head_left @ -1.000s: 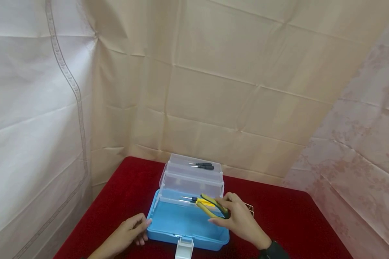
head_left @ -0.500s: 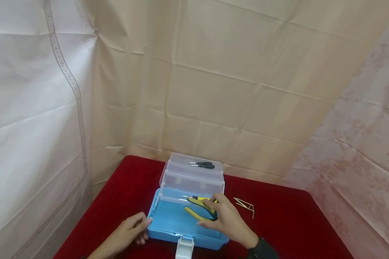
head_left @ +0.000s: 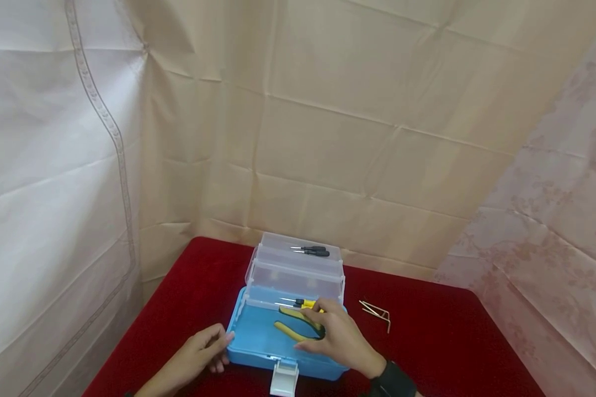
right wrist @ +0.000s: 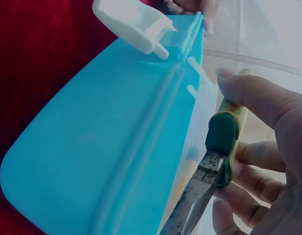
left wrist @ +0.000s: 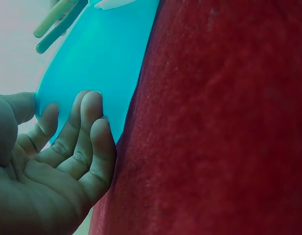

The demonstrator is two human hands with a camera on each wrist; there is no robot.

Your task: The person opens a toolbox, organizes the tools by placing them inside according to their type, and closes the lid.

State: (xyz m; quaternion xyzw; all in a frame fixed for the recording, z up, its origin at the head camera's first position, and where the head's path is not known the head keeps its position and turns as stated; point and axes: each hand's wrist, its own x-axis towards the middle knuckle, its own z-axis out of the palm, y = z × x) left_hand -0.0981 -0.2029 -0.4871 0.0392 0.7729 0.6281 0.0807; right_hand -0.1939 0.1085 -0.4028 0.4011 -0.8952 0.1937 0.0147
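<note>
A blue toolbox (head_left: 250,359) stands with its clear lid and trays folded back. My left hand (head_left: 203,348) holds its left front corner; in the left wrist view the thumb is at the rim and the fingers lie against the outer wall (left wrist: 102,58). Over the box's interior, my right hand (head_left: 345,336) grips a pair of pliers (head_left: 289,331), whose yellow handles point left. The right wrist view shows the metal jaws of the pliers (right wrist: 223,134) beside the box wall. Yellow-handled screwdrivers (head_left: 307,304) lie just behind, partly hidden by the right hand.
Black-handled screwdrivers (head_left: 318,253) lie in the upper clear tray. Gold L-shaped hex keys (head_left: 389,325) rest on the red cloth (head_left: 442,342) to the right. A white latch (head_left: 284,379) hangs at the box's front. Pale curtains (head_left: 328,165) enclose the table.
My right hand has carried the pliers left and slightly down over the box, uncovering the hex keys. The left hand stays at the corner.
</note>
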